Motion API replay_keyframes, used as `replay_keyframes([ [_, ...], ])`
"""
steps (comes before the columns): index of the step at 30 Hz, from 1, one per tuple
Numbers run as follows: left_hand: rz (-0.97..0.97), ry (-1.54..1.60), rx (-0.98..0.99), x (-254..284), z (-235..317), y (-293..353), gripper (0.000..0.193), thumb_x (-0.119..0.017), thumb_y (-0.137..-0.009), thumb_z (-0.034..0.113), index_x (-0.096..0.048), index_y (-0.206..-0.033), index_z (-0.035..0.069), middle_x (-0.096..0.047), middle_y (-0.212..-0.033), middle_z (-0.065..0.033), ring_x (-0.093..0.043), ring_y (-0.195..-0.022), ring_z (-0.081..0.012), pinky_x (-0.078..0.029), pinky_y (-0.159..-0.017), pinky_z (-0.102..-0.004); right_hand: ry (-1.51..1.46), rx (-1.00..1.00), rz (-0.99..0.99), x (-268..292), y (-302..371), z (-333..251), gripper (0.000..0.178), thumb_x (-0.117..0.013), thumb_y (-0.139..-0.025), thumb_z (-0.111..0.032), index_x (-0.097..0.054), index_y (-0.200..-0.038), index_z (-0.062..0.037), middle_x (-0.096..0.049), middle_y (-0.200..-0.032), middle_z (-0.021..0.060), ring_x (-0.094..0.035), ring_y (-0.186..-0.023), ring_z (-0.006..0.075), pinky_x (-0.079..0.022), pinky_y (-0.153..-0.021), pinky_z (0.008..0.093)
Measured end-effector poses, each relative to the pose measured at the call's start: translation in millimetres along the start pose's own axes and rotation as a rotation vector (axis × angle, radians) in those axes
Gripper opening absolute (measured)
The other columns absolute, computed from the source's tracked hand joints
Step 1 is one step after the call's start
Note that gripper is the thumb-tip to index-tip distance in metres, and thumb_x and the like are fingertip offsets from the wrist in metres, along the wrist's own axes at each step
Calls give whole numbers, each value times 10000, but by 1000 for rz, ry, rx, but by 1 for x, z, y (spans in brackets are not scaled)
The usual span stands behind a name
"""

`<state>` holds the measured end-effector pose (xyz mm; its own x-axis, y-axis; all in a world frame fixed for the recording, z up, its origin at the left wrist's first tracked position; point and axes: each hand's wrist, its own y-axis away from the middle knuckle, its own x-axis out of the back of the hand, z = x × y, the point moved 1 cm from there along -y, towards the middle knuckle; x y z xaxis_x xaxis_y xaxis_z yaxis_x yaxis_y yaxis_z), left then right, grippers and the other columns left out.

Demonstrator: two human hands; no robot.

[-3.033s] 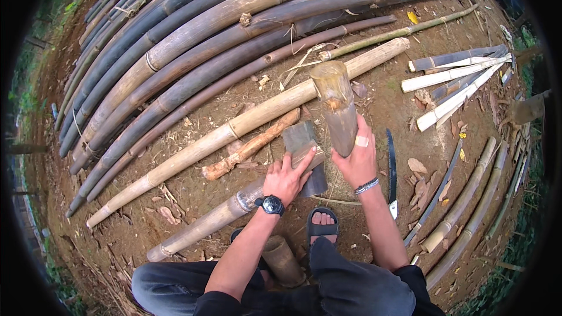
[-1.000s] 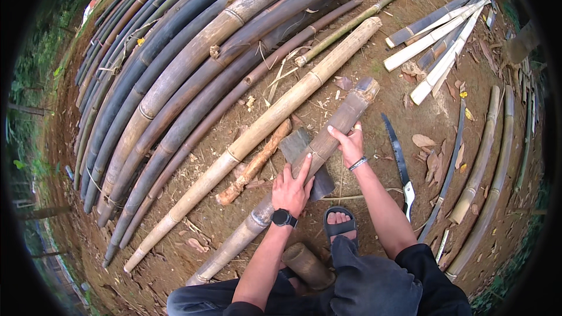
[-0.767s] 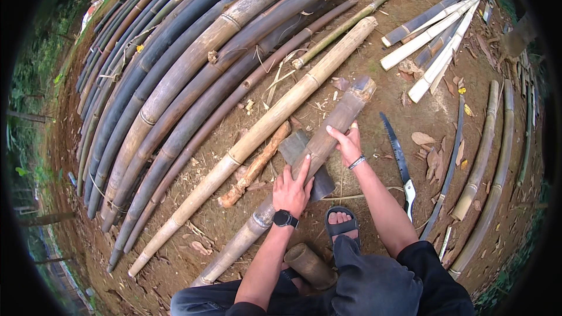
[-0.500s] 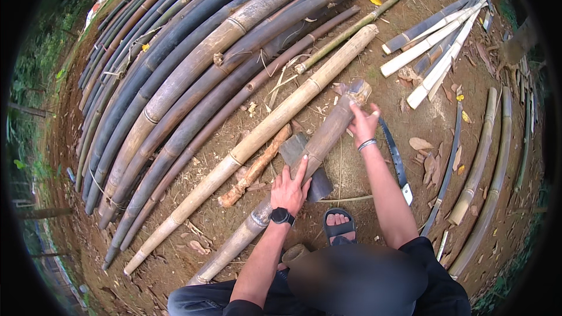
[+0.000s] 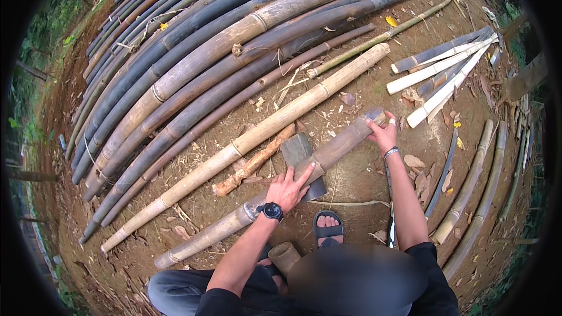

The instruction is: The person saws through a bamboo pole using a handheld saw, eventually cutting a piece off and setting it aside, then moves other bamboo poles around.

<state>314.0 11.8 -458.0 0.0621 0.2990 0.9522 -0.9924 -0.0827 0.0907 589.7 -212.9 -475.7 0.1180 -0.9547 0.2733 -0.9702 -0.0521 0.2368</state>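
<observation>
A thick greyish-brown bamboo pole lies slantwise in front of me, crossing a dark grey block-like piece. My left hand rests on the pole's middle, fingers spread over its surface. At the far end my right hand holds the pole, thumb on its upper side and the other fingers partly hidden. Beside my right forearm lies a saw, mostly covered by the arm. A short bamboo stub stands between my feet.
One long pale bamboo pole and a crooked stick lie beyond the held pole. Many dark poles are stacked at left. Split white-faced strips lie at far right, more bamboo lengths at right.
The whole view has shifted and turned. The held pole has swung so its far end sits nearer to me, almost parallel to the pale pole. Both hands stay on it.
</observation>
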Motion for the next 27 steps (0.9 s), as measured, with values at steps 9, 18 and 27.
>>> replay_keyframes([
  [9, -26, 25, 26, -1, -15, 8, 740, -649, -912, 404, -269, -1546, 382, -532, -1302, -218, -643, -1010, -394, -573, -810, -439, 1241, 1294, -790, -50, 17, -100, 882, -861, -599, -505, -542, -1331, -130, -577, -1312, 210, -489, -1319, 310, -321, -1141, 415],
  [18, -334, 62, 365, 38, -61, 70, 1143, -743, -712, 656, -241, -1544, 54, -539, -1305, -254, -563, -1182, -410, -406, -1060, -514, 1626, 896, -1239, -60, 19, -78, 617, -851, -608, -403, -606, -1054, -55, -696, -906, 149, -707, -829, 334, -563, -740, 421],
  [27, -300, 202, 277, -4, -93, 135, 646, -777, -709, 520, -591, -1100, 40, -688, -895, -187, -695, -769, -350, -565, -681, -441, 1466, 929, -1276, -42, 24, -54, 628, -848, -572, -380, -612, -1057, -58, -684, -925, 137, -694, -851, 328, -557, -729, 420],
])
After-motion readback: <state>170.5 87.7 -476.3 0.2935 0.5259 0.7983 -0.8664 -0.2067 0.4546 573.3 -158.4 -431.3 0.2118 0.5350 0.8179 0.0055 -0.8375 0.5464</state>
